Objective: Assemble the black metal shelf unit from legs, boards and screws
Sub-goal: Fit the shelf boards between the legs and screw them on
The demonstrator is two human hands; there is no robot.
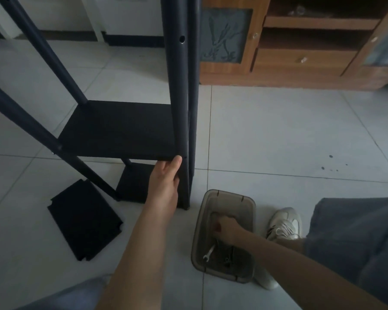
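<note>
— Where's the shelf unit [121, 121] from your seat?

— It's standing on the tiled floor [278, 135], left of centre. I see its upper board [119, 128] mounted between the legs, a lower board [134, 182] beneath it near the floor, and the nearest leg [177, 90] rising past the top of my view. A spare board [84, 220] lies flat on the tiles, left of the frame.

— And the hands?

— My left hand [165, 182] is up against the front corner of the upper board beside that leg, thumb on the board's edge, fingers underneath it. My right hand [226, 227] is down inside the grey plastic tray [224, 198], fingers curled; I cannot tell whether it has hold of anything.

— What else is in there?

— A small wrench [209, 253] and some dark hardware [227, 258]. A white sneaker [282, 224] sits just right of the tray, with a wooden cabinet [300, 59] behind.
</note>
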